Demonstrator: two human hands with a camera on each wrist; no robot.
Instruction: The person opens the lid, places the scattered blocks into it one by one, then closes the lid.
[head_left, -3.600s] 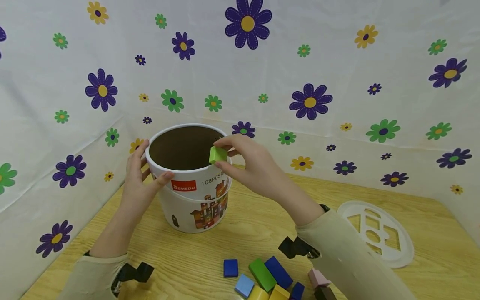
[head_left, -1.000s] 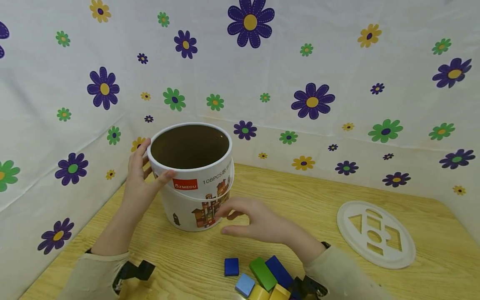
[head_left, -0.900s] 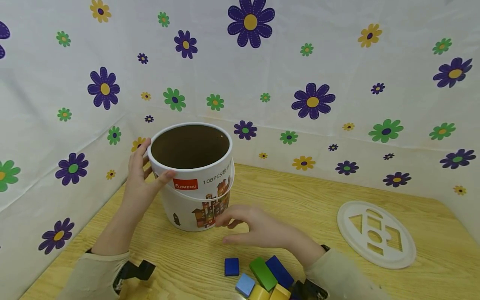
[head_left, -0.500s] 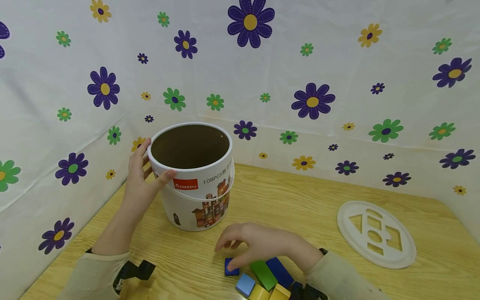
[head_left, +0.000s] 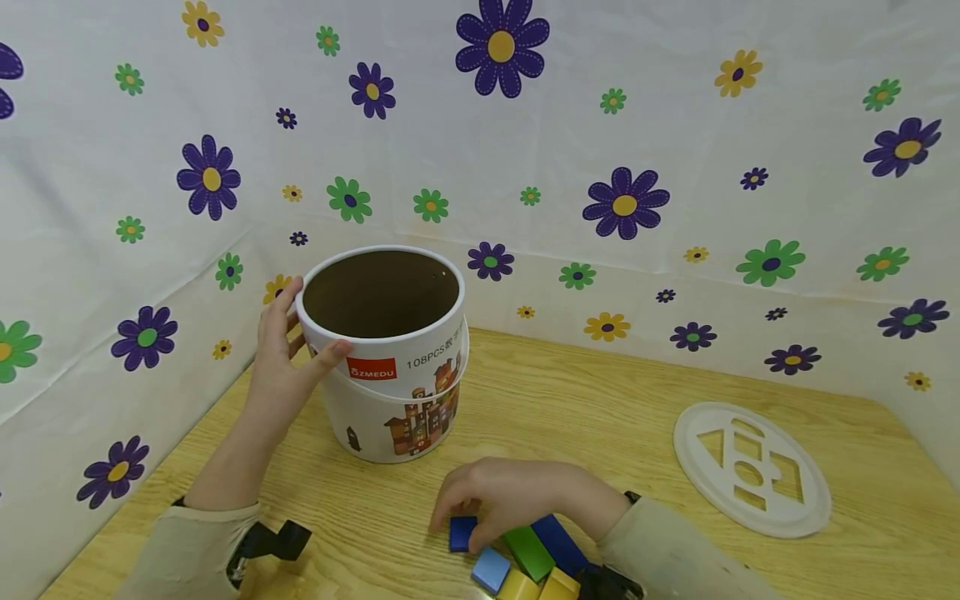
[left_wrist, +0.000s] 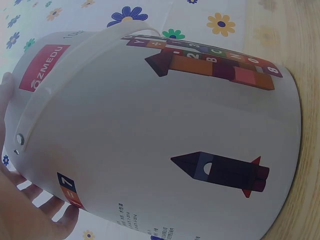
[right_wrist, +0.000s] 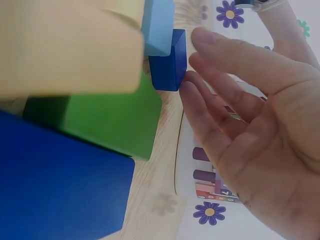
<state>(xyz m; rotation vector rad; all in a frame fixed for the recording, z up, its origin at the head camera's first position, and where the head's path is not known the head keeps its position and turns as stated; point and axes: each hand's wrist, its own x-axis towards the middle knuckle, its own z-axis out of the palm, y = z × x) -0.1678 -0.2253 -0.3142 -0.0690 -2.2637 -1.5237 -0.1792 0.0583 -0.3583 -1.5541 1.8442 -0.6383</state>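
Our left hand (head_left: 276, 367) grips the white bucket (head_left: 375, 425) at left; our right hand (head_left: 501, 496), fingers (right_wrist: 197, 107) parted and gripping nothing, straddles the small dark-blue block (head_left: 461, 533) near us on the bench (head_left: 585, 408).

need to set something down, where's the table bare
The table is bare between bucket and disc, and right of the disc. Crowded: the near middle, with blocks and the right hand; left of the bucket, where the left hand grips it.
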